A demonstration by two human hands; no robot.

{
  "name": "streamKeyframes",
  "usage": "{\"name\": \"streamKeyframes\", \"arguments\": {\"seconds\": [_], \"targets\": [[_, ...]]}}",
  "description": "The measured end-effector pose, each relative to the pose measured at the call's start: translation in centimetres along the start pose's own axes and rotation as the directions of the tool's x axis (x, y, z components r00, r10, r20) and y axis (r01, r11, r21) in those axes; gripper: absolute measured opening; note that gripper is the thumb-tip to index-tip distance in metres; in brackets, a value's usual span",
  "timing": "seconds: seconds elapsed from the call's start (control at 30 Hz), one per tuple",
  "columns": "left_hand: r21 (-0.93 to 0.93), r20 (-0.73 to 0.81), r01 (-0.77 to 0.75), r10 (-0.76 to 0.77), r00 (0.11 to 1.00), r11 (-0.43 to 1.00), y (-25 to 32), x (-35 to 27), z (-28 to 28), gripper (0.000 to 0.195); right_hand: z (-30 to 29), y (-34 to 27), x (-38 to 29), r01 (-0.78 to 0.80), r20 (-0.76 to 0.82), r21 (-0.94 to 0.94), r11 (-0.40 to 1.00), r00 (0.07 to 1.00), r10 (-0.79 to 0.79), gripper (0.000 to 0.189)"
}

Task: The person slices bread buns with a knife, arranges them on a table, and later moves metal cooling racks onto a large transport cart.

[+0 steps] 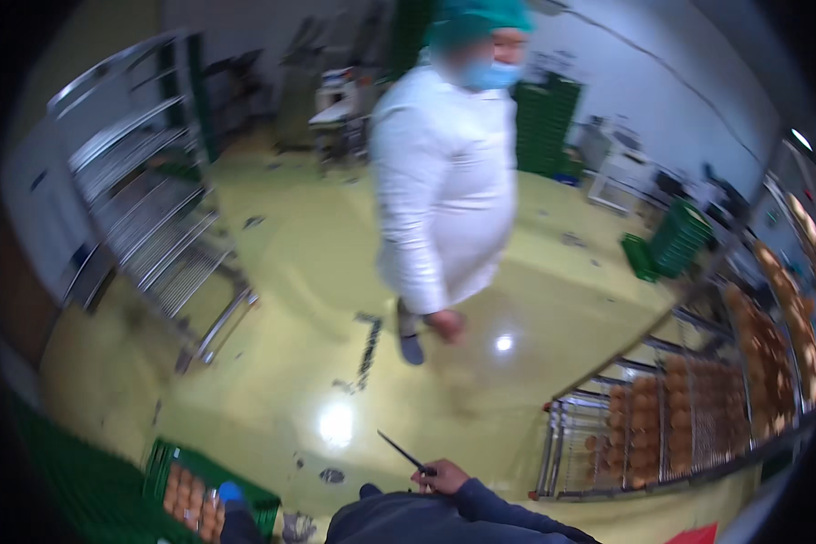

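In front of my body, my right hand [443, 476] grips a slim, dark, knife-like tool [401, 448]. Its pointed end slants up and to the left over the floor. At the bottom left, a dark sleeve ends in what looks like my left hand in a blue glove [230, 491]. It is over or beside the right part of a green plastic crate [264, 508]. Rows of round brown buns [189, 500] fill the crate, some partly hidden by the sleeve. The fingers of this hand are too blurred to make out.
A person in a white coat [442, 183] stands ahead. To the right is a metal rack [551, 449] of buns and long loaves [758, 353]; to the left, a wire-shelved rack [177, 258]. Stacked green crates [683, 234] stand farther off. The yellow floor [299, 272] shines.
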State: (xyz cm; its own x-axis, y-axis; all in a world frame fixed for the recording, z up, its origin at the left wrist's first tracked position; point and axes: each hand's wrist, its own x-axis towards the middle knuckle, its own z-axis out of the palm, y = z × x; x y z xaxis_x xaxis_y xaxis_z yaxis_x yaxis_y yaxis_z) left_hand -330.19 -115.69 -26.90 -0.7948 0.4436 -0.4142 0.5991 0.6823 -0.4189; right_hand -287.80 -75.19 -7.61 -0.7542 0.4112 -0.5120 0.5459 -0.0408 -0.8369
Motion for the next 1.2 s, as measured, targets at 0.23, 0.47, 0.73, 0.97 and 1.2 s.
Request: {"name": "streamKeyframes", "arguments": {"seconds": [0.23, 0.47, 0.73, 0.97, 1.2], "targets": [[-0.829, 0.144, 0.076, 0.081, 0.986, 0.554, 10.5, 0.7, 3.1, 0.021, 7.5, -8.7, 9.3, 0.262, 0.497, -0.173, 0.949, 0.856, -0.146, 0.024], [-0.993, 0.114, 0.104, 0.207, 0.972, 0.058, 16.2, 6.1, -6.7, 0.036, 6.8, -15.6, 17.6, 0.017, 0.499, 0.05, 0.999, 0.866, -0.04, 0.022], [-0.966, 0.215, 0.204, -0.058, 0.975, -0.159, 2.8, 18.3, -8.8, 0.027, 4.6, -24.0, 31.1, 0.171, 0.124, -0.03, 0.985, 0.978, -0.166, 0.014], [-0.925, 0.33, 0.238, -0.317, 0.889, -0.296, -8.5, 30.9, -12.3, 0.027, 5.9, -30.9, 41.1, 0.155, 0.072, 0.086, 0.984, 0.984, -0.162, 0.012], [-0.967, -0.248, -0.241, -0.524, 0.815, 0.084, -19.1, 52.2, -22.1, 0.024, 9.5, -30.8, 49.4, 0.026, -0.044, 0.218, 0.976, 0.999, -0.017, 0.012]]}}
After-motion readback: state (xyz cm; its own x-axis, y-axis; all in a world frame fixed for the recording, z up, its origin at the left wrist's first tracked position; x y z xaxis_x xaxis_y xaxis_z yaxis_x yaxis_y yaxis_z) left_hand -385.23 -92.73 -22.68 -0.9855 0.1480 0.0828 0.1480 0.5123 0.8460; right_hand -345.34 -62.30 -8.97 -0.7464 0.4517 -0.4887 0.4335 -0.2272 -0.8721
